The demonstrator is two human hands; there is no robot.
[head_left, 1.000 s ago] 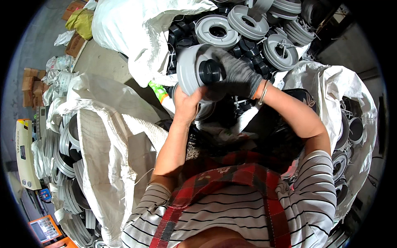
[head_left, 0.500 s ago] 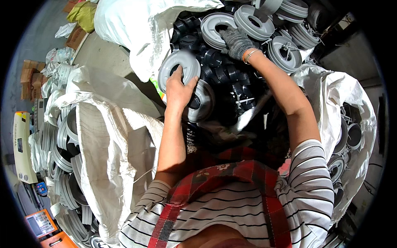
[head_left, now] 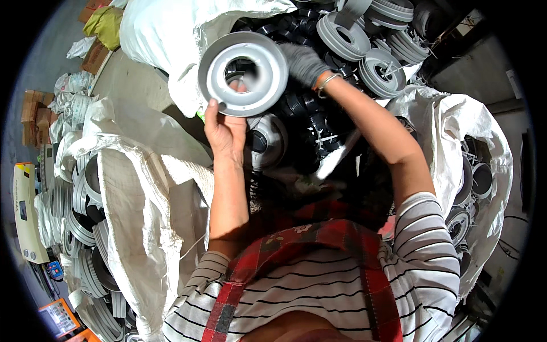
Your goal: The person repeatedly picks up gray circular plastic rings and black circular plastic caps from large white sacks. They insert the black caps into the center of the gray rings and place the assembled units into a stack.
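A grey flanged plastic ring [head_left: 272,80] is held up in the left hand [head_left: 227,132], which is bare and clamped on the ring's lower rim. The thumb is pressed along the near face, and fingertips are seen through the central hole. The right hand [head_left: 306,62], covered by a grey knitted glove, is placed just beside the ring's right edge; its fingers are blurred and partly hidden, so whether they are spread, closed or touching anything cannot be told (a bangle [head_left: 329,84] is worn at that wrist).

Just to the right of the left hand, a second grey ring [head_left: 274,145] is seen with a black cap [head_left: 259,141] at its centre. Below the right hand, black ribbed caps [head_left: 296,105] are heaped. To the right of the right hand, 2 stacks of grey rings are found: an upper stack [head_left: 356,43] and a lower stack [head_left: 376,85]. Beyond the left hand, to its lower left, an opened white woven sack [head_left: 139,211] is set.
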